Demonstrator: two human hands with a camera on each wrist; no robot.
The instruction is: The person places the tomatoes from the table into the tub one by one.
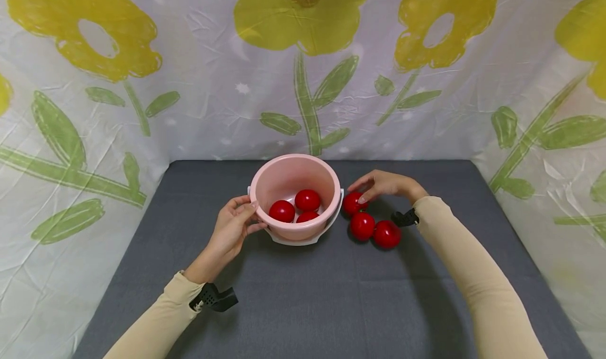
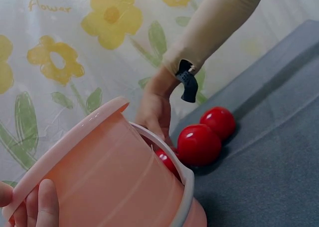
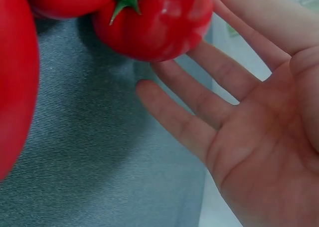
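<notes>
My left hand (image 1: 233,227) grips the rim of a pink bucket (image 1: 295,162) on its left side, thumb near the top edge and fingers against the outer wall. Inside lie red tomatoes, among them a left one (image 1: 281,211) and a rear one (image 1: 307,199); the front one is partly hidden by the rim. Just right of the bucket, my right hand (image 1: 389,184) holds a red tomato (image 3: 157,25) with a green stem between thumb and fingers. That tomato touches or nearly touches another tomato (image 1: 362,226), with a third tomato (image 1: 387,235) beside it.
The bucket's white handle (image 2: 188,182) hangs down along its side. A dark grey cloth (image 1: 303,296) covers the table. Behind and at both sides hangs a white curtain (image 1: 203,117) printed with yellow flowers. Each wrist wears a black strap-mounted device (image 1: 214,297).
</notes>
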